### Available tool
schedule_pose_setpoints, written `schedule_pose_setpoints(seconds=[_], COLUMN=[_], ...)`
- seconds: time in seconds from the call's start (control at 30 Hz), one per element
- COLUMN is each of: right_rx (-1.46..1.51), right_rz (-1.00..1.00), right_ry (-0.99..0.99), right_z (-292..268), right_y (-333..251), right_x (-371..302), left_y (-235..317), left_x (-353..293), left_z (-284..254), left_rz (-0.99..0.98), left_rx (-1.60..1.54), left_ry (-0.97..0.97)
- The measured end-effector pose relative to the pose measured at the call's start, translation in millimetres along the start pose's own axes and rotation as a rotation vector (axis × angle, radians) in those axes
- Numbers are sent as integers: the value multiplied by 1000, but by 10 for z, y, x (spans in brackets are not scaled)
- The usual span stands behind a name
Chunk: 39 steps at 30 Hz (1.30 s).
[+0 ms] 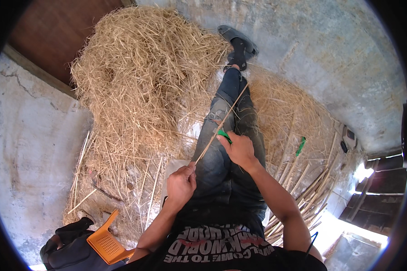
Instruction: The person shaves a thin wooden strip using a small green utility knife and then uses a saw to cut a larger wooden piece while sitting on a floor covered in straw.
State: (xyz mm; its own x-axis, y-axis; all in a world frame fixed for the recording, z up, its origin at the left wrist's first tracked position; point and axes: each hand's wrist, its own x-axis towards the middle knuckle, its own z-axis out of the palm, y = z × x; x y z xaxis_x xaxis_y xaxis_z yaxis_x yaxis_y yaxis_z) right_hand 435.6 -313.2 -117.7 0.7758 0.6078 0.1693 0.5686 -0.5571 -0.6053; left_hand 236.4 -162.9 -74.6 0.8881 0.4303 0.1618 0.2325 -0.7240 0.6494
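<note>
A long, thin wooden stick (226,115) slants across my outstretched legs, from my left hand up toward my shins. My left hand (181,185) is closed round its near end, above my left thigh. Farther along the stick, my right hand (240,151) grips a small green-handled tool (223,134) that lies against the wood. The fingers partly hide this tool, so its exact kind is unclear. My crossed legs in worn dark jeans (212,153) are below both hands.
A big heap of straw (140,67) lies left of my legs. Several long sticks (309,194) are piled at the right, near a green object (300,147). An orange plastic chair (106,244) and a person in dark clothing (70,248) are at the lower left. Concrete walls (339,67) stand around.
</note>
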Motion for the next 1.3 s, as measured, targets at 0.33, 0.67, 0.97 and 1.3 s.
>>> schedule_pose_setpoints(seconds=[0.33, 0.67, 0.97, 1.3], right_rx=[1367, -66, 1598, 621], right_rz=[486, -145, 616, 96], right_ry=[-376, 36, -698, 112], right_z=[237, -155, -27, -274], right_y=[191, 25, 48, -184], right_x=[17, 113, 184, 29], left_y=[21, 6, -66, -74], left_x=[54, -42, 99, 95], left_z=[42, -74, -123, 19], left_rz=[-141, -26, -260, -14], left_rx=[-350, -185, -437, -33], left_ry=[-70, -29, -104, 50])
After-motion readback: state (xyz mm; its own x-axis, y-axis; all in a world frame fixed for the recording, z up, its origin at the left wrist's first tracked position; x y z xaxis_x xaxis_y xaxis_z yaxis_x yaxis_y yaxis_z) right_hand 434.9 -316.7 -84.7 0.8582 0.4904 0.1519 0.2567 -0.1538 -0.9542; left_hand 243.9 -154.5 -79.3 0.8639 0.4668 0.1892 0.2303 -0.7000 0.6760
